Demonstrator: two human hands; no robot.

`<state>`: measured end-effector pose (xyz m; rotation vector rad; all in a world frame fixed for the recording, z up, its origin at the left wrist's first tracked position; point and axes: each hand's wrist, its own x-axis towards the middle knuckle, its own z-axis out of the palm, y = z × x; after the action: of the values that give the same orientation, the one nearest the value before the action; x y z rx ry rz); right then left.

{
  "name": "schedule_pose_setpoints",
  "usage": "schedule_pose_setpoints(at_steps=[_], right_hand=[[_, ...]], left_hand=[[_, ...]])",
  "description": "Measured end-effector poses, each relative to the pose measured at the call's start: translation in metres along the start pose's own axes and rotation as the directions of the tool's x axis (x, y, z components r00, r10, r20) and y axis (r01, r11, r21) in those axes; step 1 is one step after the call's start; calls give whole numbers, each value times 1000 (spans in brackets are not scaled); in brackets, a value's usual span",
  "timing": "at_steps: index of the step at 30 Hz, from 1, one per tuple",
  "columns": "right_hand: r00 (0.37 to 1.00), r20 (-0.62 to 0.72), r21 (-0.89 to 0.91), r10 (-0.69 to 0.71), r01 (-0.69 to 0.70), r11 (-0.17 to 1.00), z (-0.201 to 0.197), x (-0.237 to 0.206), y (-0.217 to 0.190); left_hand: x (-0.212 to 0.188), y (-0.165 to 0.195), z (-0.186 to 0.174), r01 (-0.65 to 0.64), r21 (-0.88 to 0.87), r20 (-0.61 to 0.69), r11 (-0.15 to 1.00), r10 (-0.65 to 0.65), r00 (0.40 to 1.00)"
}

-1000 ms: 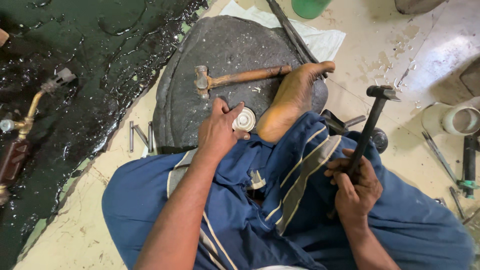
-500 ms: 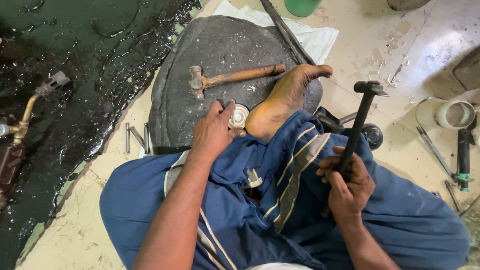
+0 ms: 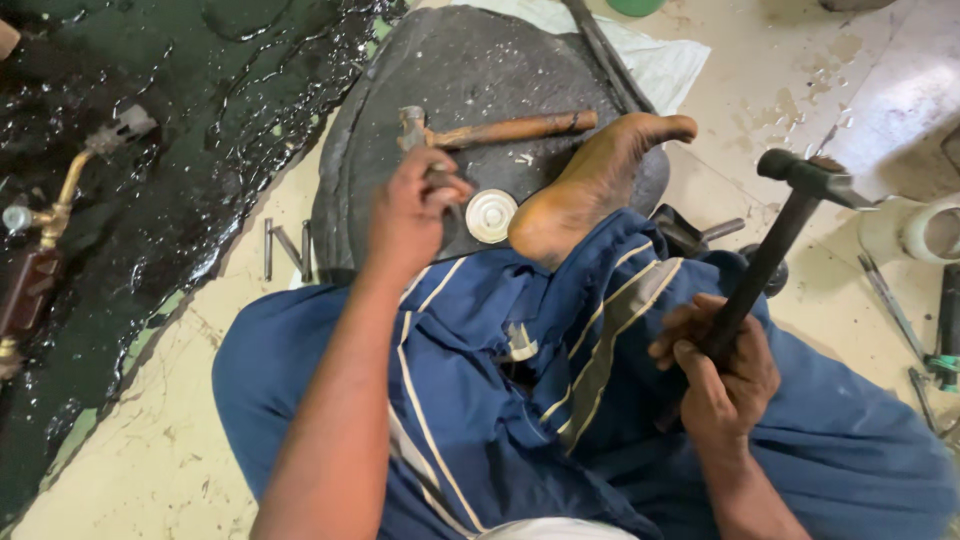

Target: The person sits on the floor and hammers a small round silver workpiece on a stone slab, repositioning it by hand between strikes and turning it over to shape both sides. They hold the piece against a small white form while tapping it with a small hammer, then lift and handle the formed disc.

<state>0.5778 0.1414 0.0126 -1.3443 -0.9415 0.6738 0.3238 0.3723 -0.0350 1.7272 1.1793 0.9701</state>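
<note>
A pale, stained floor (image 3: 800, 90) fills the right and lower left of the frame; a black, wet-looking patch (image 3: 150, 120) covers the upper left. At top centre lies a dark, round stone slab (image 3: 480, 70), bearing a rusty hammer (image 3: 510, 130) and a small white disc (image 3: 491, 215). Metal rods (image 3: 285, 245) lie just left of the slab. A brass torch (image 3: 60, 195) rests on the black patch.

Bare foot (image 3: 590, 190) and rusty hammer (image 3: 500, 130) crowd the slab (image 3: 470, 70); its far part lies open.
</note>
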Motion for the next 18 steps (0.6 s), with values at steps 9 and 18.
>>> schedule_pose_setpoints(at_steps=[9, 18], right_hand=[[947, 5, -166, 321, -315, 934, 38, 0, -17], [930, 131, -241, 343, -305, 921, 35, 2, -10]], left_hand=[[1, 5, 19, -311, 64, 81, 948, 306, 949], [-2, 12, 12, -197, 109, -36, 974, 202, 979]])
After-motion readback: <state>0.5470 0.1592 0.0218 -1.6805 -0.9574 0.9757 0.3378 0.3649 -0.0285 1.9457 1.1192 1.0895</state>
